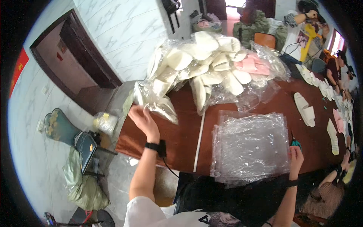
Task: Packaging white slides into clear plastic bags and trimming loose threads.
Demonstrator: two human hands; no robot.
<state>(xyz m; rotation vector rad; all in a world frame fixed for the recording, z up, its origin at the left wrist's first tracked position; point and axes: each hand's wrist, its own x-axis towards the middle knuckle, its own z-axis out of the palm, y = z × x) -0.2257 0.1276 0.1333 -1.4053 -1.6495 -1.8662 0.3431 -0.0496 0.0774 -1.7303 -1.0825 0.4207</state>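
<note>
My left hand [143, 122] is at the table's left side, fingers loosely apart against the near end of a clear bag holding pale slippers [160, 104]. That bag lies at the front of a heap of bagged cream slippers [206, 70], with a pink pair [252, 65] on its right. My right hand [296, 157] is beside the right edge of a stack of flat clear plastic bags [251, 145], its fingers bent together; what they hold, if anything, is hidden. Teal-handled scissors [296, 143] lie just beyond those fingertips.
A pale strip [199, 142] runs across the brown table [177, 142]. A loose cream slipper [304, 109] lies at the right, near a row of slippers [321, 85]. Other people [302, 36] work along the right side. A chair [62, 128] and sacks [89, 193] stand left.
</note>
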